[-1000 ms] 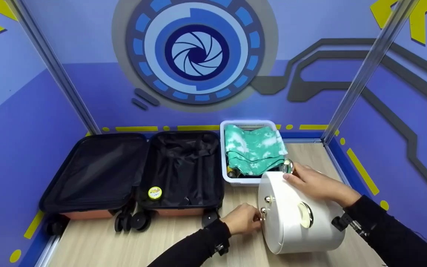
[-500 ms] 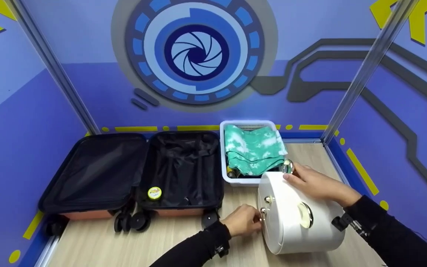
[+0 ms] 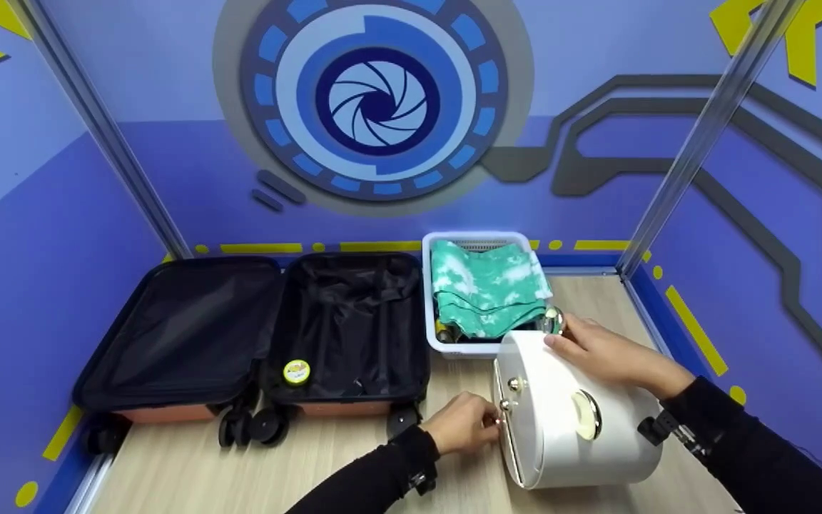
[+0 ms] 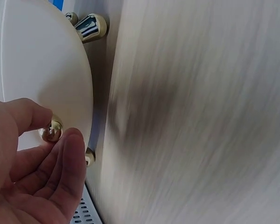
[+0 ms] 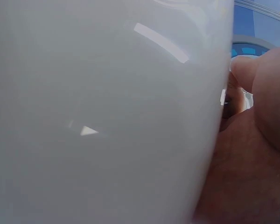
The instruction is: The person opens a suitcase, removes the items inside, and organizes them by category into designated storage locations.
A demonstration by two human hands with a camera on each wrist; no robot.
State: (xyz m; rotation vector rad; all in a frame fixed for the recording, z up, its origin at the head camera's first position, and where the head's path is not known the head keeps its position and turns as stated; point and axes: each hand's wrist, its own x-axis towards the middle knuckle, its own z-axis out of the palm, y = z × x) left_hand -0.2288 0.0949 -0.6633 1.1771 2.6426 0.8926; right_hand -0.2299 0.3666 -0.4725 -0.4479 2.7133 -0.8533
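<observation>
A glossy white rounded storage box (image 3: pixel 596 457) with gold-coloured knobs and short metal feet stands on the wooden table. At its front, my left hand (image 3: pixel 464 422) pinches a small round gold knob (image 4: pixel 51 131) between thumb and fingers. A narrow gap runs along the edge of the front panel (image 3: pixel 521 435), which stands slightly out from the body. My right hand (image 3: pixel 607 355) grips the box's far upper edge by a shiny metal fitting (image 3: pixel 555 320), thumb on the white surface. Most of its fingers are hidden.
A black-lined suitcase (image 3: pixel 347 321) lies spread flat at left, a small yellow-rimmed round tin (image 3: pixel 297 372) in its right half. Behind the box is a white basket (image 3: pixel 428 285) holding a folded green-and-white cloth (image 3: pixel 486 282). Blue walls (image 3: pixel 168 178) enclose the table.
The front panel has come slightly away from the box towards the left, pulled by my left hand at the knob. The right hand stays in place on the box.
</observation>
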